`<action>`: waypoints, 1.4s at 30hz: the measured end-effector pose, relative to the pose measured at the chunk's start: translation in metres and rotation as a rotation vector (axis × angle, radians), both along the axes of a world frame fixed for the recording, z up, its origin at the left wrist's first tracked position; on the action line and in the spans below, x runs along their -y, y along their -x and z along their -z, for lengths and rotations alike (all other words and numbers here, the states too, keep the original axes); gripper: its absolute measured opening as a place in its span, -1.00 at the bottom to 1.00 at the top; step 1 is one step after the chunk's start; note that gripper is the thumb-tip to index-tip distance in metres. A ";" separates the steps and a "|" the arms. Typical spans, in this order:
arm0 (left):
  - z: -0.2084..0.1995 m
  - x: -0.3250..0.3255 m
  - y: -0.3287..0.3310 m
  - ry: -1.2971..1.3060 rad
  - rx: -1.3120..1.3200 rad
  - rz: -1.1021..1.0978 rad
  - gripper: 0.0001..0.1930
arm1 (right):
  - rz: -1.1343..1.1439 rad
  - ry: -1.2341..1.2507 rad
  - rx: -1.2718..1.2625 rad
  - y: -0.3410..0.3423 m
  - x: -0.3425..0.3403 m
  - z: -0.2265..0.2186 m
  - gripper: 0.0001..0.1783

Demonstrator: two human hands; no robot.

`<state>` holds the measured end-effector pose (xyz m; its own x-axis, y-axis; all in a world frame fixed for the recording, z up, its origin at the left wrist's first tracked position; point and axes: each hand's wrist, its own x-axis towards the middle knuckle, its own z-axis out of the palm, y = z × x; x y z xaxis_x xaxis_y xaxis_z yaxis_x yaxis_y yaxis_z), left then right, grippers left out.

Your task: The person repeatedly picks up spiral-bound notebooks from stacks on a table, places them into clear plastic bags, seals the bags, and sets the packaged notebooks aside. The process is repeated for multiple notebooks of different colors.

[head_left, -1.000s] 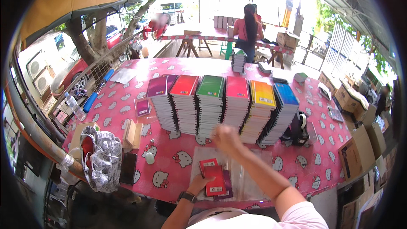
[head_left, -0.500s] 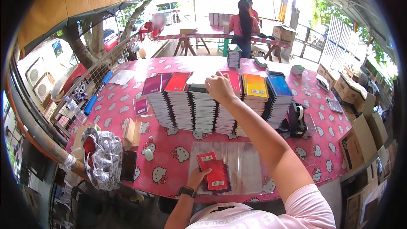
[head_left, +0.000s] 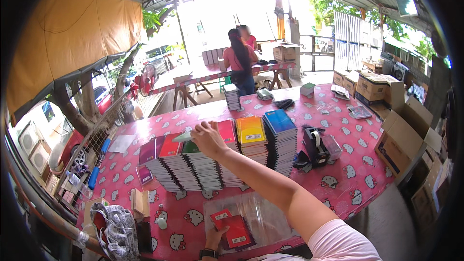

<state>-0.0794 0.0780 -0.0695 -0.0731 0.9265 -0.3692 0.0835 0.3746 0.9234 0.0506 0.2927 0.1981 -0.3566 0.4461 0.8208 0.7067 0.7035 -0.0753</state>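
My right hand (head_left: 207, 137) is stretched out over the row of spiral notebook stacks (head_left: 217, 162) on the counter (head_left: 338, 174), fingers closed in a pinch on the top green notebook (head_left: 186, 137), its cover edge lifted off the stack. To the right of that stack: red, yellow and blue-topped stacks. To its left: red and purple-topped ones.

My left hand (head_left: 215, 238) sits at the near edge of the counter, grip clamped on two red notebooks (head_left: 232, 229) lying on a clear plastic sheet (head_left: 270, 217), just in front of the stacks.

Right of the stacks, close by: a black tape dispenser (head_left: 316, 146). Behind the stacks, well apart: a smaller notebook pile (head_left: 233, 96). Beyond it a person in pink (head_left: 237, 65) stands at another table. Open cardboard boxes (head_left: 403, 137) stand off the counter's right end.
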 end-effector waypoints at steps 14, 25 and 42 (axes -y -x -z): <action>-0.030 0.008 0.000 0.163 0.616 -0.114 -0.43 | -0.274 1.495 0.104 -0.061 0.121 0.216 -0.64; -0.005 0.009 0.005 0.052 0.135 0.026 -0.43 | 0.110 0.193 -0.099 -0.051 0.068 0.042 -0.53; 0.022 0.008 0.012 0.022 0.180 0.024 -0.42 | 0.429 0.308 0.096 -0.055 0.021 0.042 -0.69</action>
<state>-0.0911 0.0702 -0.0913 0.0180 0.9185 -0.3949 -0.0728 0.3951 0.9157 0.1052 0.2718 0.1562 -0.1561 0.7833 0.6017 0.9398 0.3053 -0.1537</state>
